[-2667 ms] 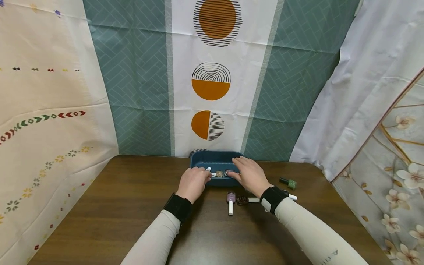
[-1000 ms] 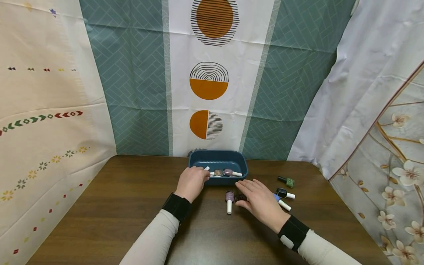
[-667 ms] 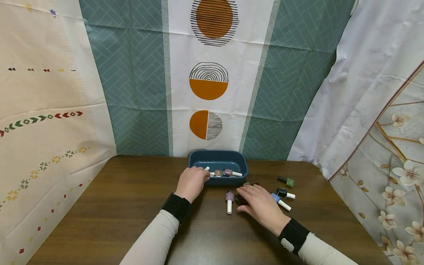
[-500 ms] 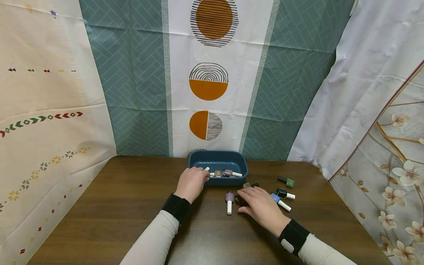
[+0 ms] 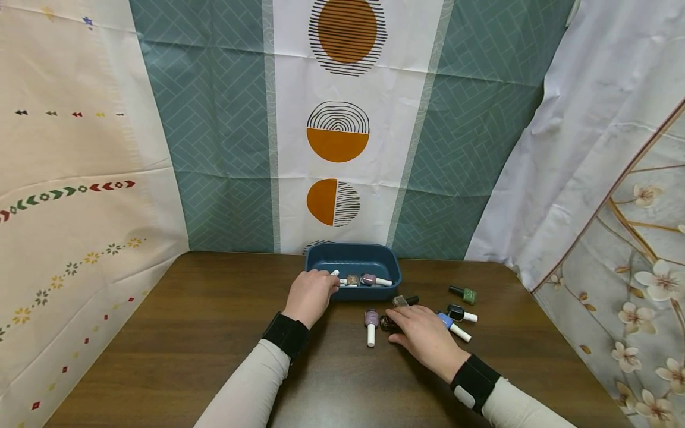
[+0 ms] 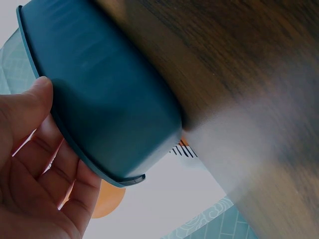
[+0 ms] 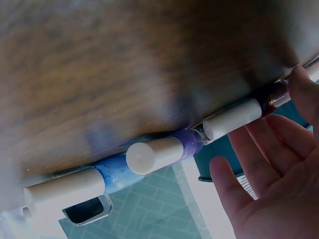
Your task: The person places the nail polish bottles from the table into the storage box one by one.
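Observation:
My left hand [image 5: 312,295] grips the near-left rim of a blue plastic bin [image 5: 382,292], thumb on the outer wall and fingers over the edge. Inside lie a mauve nail polish bottle [image 5: 368,279] with a white cap and a gold glitter bottle [image 5: 352,280]. My right hand [image 5: 425,339] is over the table, fingers spread loosely around a dark brown nail polish bottle [image 5: 387,323]. In the right wrist view the thumb is at the end of this bottle [image 7: 271,97], fingers extended beyond it. A purple bottle [image 7: 190,141] lies beside its white cap.
On the wooden table [image 5: 225,333] lie a lilac bottle [image 5: 371,321], a clear glitter bottle [image 5: 399,301] with a black cap, a blue bottle [image 5: 446,320], a black bottle [image 5: 455,312] and a green bottle [image 5: 469,296]. Patterned cloth [image 5: 225,148] hangs behind the table.
My right hand has come out of the bin, leaving the mauve bottle inside, and moved down to the dark brown bottle. It then drew back slightly, uncovering the clear glitter bottle. My left hand stays put.

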`<state>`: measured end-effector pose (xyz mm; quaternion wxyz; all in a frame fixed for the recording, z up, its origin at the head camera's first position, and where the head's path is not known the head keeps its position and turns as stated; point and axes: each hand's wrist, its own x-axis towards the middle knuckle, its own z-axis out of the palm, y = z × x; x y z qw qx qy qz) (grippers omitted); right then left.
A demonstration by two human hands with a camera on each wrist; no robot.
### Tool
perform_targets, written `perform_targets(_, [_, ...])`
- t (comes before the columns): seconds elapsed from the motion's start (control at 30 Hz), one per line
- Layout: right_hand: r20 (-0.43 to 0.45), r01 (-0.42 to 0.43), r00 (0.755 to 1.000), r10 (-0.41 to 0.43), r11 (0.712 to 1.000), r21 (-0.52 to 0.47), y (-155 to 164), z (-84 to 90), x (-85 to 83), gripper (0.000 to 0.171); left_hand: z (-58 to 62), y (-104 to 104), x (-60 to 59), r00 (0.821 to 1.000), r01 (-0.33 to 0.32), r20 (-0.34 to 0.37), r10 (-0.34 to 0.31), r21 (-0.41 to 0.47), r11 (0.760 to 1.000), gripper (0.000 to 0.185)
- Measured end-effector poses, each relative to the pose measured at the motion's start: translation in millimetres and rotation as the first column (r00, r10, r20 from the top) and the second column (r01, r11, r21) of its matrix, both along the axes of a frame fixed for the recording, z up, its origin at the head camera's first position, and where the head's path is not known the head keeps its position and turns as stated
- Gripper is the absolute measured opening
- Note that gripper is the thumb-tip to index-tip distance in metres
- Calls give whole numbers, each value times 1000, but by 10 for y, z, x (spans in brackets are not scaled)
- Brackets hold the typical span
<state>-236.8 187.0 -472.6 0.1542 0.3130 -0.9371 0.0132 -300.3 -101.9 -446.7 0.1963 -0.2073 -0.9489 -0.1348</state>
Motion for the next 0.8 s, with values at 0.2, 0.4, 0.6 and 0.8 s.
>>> perform_targets(0.2, [-12,2,1000,-2,1000,11,-2,-5,-9,51,-3,5,1,1000,-7,10,7,-9,1000,7])
perform_targets(0.4, [-13,1,1000,-1,1000,15,-4,-2,-16,48,-1,5,2,1000,-7,6,7,-11,1000,7])
perform_targets(0.6, [2,8,1000,-8,1000,12,-13,-13,-35,45,12,5,11,1000,-8,8,8,-7,1000,8])
perform_targets(0.8, [-10,9,1000,-9,1000,8,-26,-12,-38,43,10,10,8,1000,-9,17,10,-5,1000,8])
